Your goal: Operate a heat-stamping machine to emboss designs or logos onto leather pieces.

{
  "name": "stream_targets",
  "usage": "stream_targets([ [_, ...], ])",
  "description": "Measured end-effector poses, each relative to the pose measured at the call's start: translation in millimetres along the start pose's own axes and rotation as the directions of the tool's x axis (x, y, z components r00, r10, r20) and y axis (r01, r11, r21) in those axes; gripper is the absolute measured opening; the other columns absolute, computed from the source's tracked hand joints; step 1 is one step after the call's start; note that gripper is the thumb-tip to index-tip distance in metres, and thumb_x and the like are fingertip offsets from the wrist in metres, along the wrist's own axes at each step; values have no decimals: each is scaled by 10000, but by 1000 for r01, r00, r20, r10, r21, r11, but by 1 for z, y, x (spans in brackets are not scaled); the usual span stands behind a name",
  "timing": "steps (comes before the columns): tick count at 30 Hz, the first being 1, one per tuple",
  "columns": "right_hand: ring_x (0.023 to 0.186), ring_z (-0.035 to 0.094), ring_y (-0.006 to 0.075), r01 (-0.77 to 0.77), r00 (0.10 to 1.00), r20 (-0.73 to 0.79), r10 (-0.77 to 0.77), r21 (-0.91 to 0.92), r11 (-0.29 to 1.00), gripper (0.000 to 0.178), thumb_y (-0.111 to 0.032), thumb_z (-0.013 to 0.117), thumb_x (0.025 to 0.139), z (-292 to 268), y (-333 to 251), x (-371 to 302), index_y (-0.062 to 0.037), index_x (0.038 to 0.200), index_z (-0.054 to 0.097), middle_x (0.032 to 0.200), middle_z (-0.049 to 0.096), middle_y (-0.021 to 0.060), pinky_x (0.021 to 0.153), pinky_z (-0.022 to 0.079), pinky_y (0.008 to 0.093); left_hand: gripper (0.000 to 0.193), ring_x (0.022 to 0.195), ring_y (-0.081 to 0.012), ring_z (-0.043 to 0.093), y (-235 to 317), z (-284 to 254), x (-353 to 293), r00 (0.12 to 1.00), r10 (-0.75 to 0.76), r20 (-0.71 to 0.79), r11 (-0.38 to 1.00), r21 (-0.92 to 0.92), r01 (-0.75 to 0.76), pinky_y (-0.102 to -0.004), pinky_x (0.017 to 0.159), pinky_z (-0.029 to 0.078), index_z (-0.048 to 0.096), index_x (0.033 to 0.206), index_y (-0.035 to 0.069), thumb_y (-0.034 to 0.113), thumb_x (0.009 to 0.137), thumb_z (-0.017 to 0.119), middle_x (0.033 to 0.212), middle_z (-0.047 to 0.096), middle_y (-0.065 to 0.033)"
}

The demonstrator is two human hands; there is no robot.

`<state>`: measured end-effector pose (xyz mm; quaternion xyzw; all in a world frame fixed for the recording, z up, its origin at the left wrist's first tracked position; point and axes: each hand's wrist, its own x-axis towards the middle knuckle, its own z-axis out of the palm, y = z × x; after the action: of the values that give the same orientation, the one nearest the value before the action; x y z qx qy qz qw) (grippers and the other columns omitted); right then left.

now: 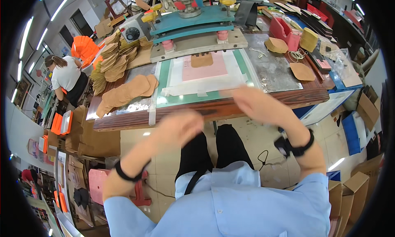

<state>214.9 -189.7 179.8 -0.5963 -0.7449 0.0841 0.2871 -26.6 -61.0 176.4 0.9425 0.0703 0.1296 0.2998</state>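
My left hand (pixel 180 126) is smeared by motion in front of the table edge, above my lap; its fingers cannot be made out. Over the table's front edge, my right hand (pixel 256 104) points leftward, also blurred, near the taped lower border of a white sheet (pixel 236 81). On that sheet lies a pink sheet (pixel 205 71), and a tan leather-like piece with rounded corners (pixel 201 61) rests at its far edge, by the press. Beneath is a green board (pixel 187 99). Left of it, a fanned row of similar tan pieces (pixel 125 94) lies on the table.
The teal-plated press (pixel 193 21) stands at the back, with a dial box (pixel 132 32) beside it. Tall stacks of tan pieces (pixel 111 62) are at left. One loose piece (pixel 302 71) and white cord (pixel 297 55) lie at right. A person (pixel 66 74) sits far left.
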Motion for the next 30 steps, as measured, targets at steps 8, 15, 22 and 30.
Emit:
stream_targets([
  [8, 1033, 582, 187, -545, 666, 745, 43, 446, 710, 370, -254, 500, 937, 100, 50, -115, -23, 1225, 528, 1143, 616, 93, 910, 445, 298, 291, 925, -162, 611, -63, 113, -89, 798, -163, 580, 886, -270, 377, -300, 821, 473, 591, 1095, 57, 276, 906, 555, 1015, 641, -70],
  [15, 940, 566, 190, -21, 707, 197, 679, 966, -259, 241, -203, 487, 930, 174, 136, -59, -100, 1146, 517, 1039, 589, 48, 841, 465, 340, 364, 1054, -248, 561, -158, 130, -49, 669, -722, 177, -90, -982, 164, -353, 923, 447, 513, 1138, 10, 295, 959, 374, 1113, 579, -150],
  [22, 1205, 413, 224, 451, 731, -27, 681, 769, -453, 483, -423, 425, 929, 165, 94, -17, -100, 1289, 423, 1306, 448, 47, 1030, 330, 385, 345, 1133, -250, 490, -144, 116, -6, 705, -679, -205, -306, -794, -525, -416, 962, 398, 527, 1132, 94, 345, 936, 394, 1176, 549, -72],
  [30, 1161, 445, 224, 572, 715, -163, 680, 695, -435, 471, -447, 411, 920, 172, 90, -14, -101, 1235, 467, 1239, 484, 53, 1006, 356, 398, 354, 1159, -260, 460, -130, 110, 6, 675, -679, -290, -285, -743, -606, -438, 977, 376, 505, 1157, 68, 317, 929, 402, 1231, 510, -78],
])
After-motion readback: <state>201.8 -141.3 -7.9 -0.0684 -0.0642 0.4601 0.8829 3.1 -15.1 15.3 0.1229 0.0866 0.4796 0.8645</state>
